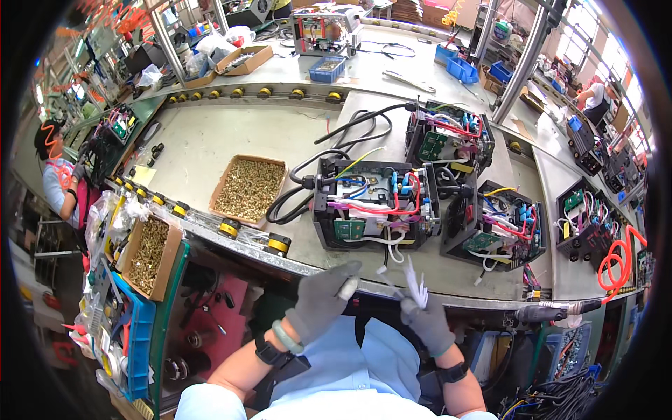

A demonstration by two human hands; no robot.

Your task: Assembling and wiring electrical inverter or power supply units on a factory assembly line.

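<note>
In front of my body, just off the bench's near edge, both my hands wear grey gloves. My left hand (318,297) is closed, and a small pale piece (348,288) shows at its fingertips; its kind is unclear. My right hand (428,326) grips a bunch of thin white strips (415,283) that look like cable ties, their ends fanning upward. Beyond the hands sits an open black electronics unit (378,203) with red, blue and white wires and a green circuit board. A similar open unit (497,224) stands to its right.
A third open unit (448,140) is farther back, with black cables beside it. Cardboard boxes of brass-coloured small parts lie on the bench (248,187) and at lower left (148,255). Yellow-and-black rollers (278,243) line the rail. A coiled orange hose (617,262) hangs right.
</note>
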